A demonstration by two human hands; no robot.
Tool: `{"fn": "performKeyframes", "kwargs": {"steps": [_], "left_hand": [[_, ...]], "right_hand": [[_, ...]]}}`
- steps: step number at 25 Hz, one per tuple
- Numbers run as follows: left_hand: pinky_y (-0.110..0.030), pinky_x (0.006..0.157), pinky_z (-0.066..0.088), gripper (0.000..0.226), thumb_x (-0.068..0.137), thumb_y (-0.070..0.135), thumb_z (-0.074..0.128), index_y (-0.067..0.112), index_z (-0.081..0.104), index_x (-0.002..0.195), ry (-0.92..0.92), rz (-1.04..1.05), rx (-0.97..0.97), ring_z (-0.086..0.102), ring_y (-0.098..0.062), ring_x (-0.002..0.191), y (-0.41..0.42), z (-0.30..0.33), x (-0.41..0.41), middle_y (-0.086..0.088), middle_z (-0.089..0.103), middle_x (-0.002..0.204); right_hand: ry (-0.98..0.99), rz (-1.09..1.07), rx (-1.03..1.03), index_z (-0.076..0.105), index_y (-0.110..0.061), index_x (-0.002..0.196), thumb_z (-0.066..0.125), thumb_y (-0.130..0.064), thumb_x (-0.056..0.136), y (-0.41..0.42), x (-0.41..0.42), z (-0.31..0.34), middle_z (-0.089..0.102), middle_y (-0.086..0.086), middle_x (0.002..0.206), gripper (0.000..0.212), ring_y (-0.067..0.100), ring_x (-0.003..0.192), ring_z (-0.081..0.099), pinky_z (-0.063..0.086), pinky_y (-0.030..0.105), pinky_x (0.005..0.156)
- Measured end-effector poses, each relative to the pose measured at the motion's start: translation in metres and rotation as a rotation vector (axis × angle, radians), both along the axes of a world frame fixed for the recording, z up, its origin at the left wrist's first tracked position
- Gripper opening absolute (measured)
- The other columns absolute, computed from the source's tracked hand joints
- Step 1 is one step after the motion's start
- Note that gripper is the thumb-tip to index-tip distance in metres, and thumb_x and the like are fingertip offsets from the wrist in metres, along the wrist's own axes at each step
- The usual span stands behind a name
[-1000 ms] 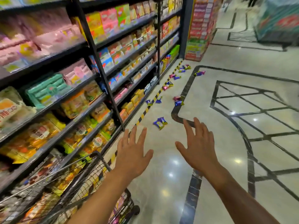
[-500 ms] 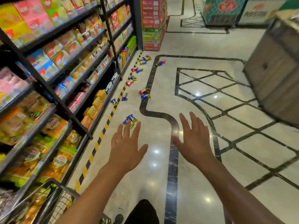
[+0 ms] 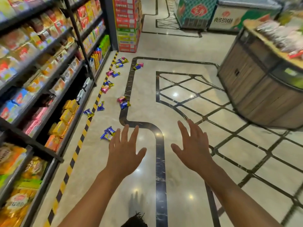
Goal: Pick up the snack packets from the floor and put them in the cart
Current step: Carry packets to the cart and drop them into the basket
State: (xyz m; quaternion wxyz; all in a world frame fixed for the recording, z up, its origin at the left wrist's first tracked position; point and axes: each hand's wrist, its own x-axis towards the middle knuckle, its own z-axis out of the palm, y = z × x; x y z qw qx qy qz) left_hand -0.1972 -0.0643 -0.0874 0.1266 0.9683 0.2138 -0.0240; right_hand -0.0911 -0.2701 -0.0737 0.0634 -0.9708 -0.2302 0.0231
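Note:
Several small blue and pink snack packets lie scattered on the shiny floor along the yellow-black striped line. The nearest blue packets (image 3: pixel 108 133) lie just beyond my left hand's fingertips. Further off are a blue one (image 3: pixel 88 112), a pink and blue pair (image 3: pixel 123 102) and more packets (image 3: pixel 121 62) near the aisle end. My left hand (image 3: pixel 124 151) and my right hand (image 3: pixel 191 148) are stretched out above the floor, palms down, fingers spread, holding nothing. The cart is out of view.
Tall shelves (image 3: pixel 41 89) full of packaged snacks run along the left. A stack of red and green boxes (image 3: pixel 127 25) stands at the aisle end. A wooden display stand (image 3: pixel 262 89) is at the right, with chest freezers (image 3: pixel 229 15) beyond.
The view has swung right and forward along the aisle. The cart at lower left has dropped out of view. Both hands stay open, now closer to the nearest blue packets.

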Motion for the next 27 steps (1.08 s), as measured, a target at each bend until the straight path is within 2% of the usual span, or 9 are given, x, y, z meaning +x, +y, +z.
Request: {"fn": "performKeyframes", "kwargs": {"steps": [9,16,21,27], "left_hand": [[-0.048,0.121,0.012,0.080,0.096,0.065,0.034,0.034,-0.008,0.157,0.047,-0.003,-0.006,-0.007,-0.032,0.153,0.071,-0.008,0.078,-0.003,-0.010,0.167],[-0.049,0.121,0.009,0.081,0.096,0.064,0.038,0.036,-0.006,0.158,0.081,0.080,-0.027,-0.006,-0.033,0.153,0.105,-0.019,0.159,-0.003,-0.008,0.167],[-0.052,0.121,0.002,0.080,0.097,0.063,0.037,0.036,-0.009,0.157,0.097,0.084,0.025,-0.010,-0.032,0.152,0.095,-0.011,0.256,-0.001,-0.013,0.166],[-0.051,0.121,0.004,0.083,0.097,0.061,0.042,0.037,-0.009,0.157,0.083,0.122,-0.048,-0.009,-0.030,0.153,0.079,-0.006,0.369,0.000,-0.013,0.166]], "right_hand": [[0.025,0.008,0.007,-0.003,-0.033,0.156,0.040,-0.062,0.094,0.063,0.085,0.001,-0.006,0.007,0.165,0.081,0.032,0.151,0.000,0.007,0.054,0.121],[0.084,0.019,0.029,-0.003,-0.032,0.157,0.034,-0.066,0.093,0.081,0.192,-0.017,-0.007,0.008,0.165,0.081,0.032,0.151,-0.002,0.007,0.054,0.121],[0.105,0.039,0.076,-0.006,-0.033,0.156,0.042,-0.060,0.095,0.098,0.288,-0.017,-0.013,0.005,0.164,0.082,0.028,0.151,-0.006,0.003,0.053,0.120],[0.142,0.100,0.104,-0.002,-0.034,0.156,0.047,-0.056,0.094,0.099,0.390,-0.014,-0.012,0.002,0.164,0.082,0.026,0.151,-0.008,0.002,0.055,0.120]]}}
